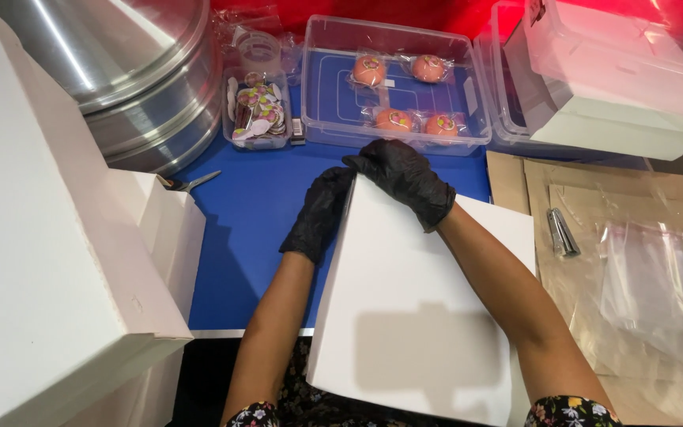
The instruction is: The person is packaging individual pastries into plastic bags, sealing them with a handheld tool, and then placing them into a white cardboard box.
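Note:
Both my hands wear black gloves. My left hand (319,212) grips the left edge of a flat white cardboard box blank (413,316) near its far corner. My right hand (405,175) curls over the blank's far edge from above. The blank tilts toward me over the blue table mat (247,237), with its near end hanging past the table's front edge.
A clear bin (333,103) at the back holds several wrapped orange cakes (394,120). A small tub of round stickers (256,115) stands left of it. White boxes (49,261) and steel pans (136,79) fill the left. Brown paper, clear bags (650,277) and a metal clip (563,233) lie right. Scissors (191,183) rest by the pans.

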